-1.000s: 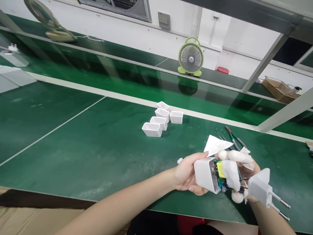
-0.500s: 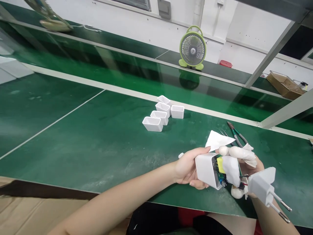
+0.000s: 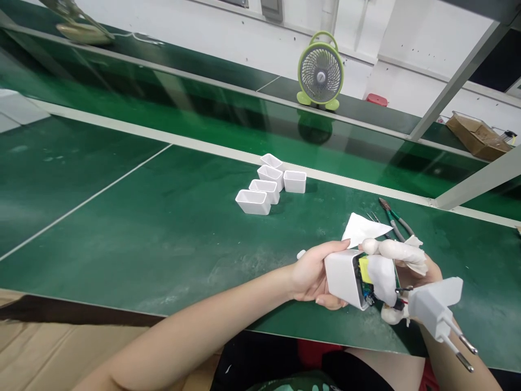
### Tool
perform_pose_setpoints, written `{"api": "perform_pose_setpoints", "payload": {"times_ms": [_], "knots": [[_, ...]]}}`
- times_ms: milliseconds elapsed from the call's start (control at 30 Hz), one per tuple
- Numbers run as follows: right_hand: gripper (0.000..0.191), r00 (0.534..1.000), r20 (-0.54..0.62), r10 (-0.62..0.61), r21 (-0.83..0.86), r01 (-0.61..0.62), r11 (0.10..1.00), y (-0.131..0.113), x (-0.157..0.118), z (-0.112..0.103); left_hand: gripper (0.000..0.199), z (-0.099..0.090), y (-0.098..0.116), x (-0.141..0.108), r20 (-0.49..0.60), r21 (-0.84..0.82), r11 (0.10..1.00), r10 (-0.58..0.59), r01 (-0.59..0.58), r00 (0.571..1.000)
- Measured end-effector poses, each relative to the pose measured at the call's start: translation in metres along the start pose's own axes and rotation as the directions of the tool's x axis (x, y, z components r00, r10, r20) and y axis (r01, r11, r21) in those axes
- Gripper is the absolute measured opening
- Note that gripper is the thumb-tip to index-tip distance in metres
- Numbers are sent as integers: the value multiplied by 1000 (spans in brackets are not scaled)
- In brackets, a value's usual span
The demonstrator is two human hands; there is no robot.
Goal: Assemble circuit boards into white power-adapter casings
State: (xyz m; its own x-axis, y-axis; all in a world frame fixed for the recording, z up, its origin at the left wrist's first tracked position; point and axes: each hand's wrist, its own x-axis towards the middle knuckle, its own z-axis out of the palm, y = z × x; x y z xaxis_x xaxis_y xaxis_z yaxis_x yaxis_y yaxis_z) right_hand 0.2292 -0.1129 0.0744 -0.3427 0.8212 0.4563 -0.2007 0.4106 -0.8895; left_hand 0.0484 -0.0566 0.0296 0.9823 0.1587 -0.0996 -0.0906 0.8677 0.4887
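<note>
Wrapped around a white plastic charger housing [image 3: 345, 279] is my left hand [image 3: 311, 274], thumb on top and fingers below. My right hand [image 3: 419, 266], with white covers on its thumb and a finger, grips a circuit board [image 3: 365, 277] that sits partly inside the housing's open end. A yellow component and a white lump show on the board. Short wires join it to a white two-pin plug cap [image 3: 433, 309], which hangs at the right with its pins pointing down and right. The right palm is partly hidden behind these parts.
Several open white housings [image 3: 253, 202] stand near the back of the green table [image 3: 163, 233]. A white paper piece [image 3: 364, 229], tweezers [image 3: 373, 218] and pliers [image 3: 394, 217] lie beyond my hands. A green fan [image 3: 321, 76] stands on the back shelf.
The board appears slightly deeper in the housing, and the plug cap has shifted a little to the left. Both hands keep their grip; the camera view has tilted slightly.
</note>
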Motion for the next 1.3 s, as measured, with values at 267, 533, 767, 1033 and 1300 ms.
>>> {"api": "perform_pose_setpoints", "payload": {"times_ms": [267, 533, 767, 1033, 1300], "knots": [[45, 991, -53, 121, -56, -124, 991, -10, 2, 3, 70, 1, 2, -2, -23, 4, 999, -32, 32, 999], [65, 999, -9, 54, -79, -54, 995, -6, -1, -2, 69, 3, 4, -3, 23, 10, 1000, -16, 16, 1000], [49, 989, -147, 22, -80, -34, 996, 0, -14, -7, 62, 8, 6, -4, 61, 38, 999, 31, -34, 998], [38, 982, -175, 66, -181, -98, 979, 3, -15, -9, 66, 7, 5, -5, 41, 2, 1000, -1, 1, 999], [37, 996, -91, -22, -92, 14, 996, 5, -8, -9, 64, 6, 3, -4, 41, -43, 999, -10, 12, 999]]}}
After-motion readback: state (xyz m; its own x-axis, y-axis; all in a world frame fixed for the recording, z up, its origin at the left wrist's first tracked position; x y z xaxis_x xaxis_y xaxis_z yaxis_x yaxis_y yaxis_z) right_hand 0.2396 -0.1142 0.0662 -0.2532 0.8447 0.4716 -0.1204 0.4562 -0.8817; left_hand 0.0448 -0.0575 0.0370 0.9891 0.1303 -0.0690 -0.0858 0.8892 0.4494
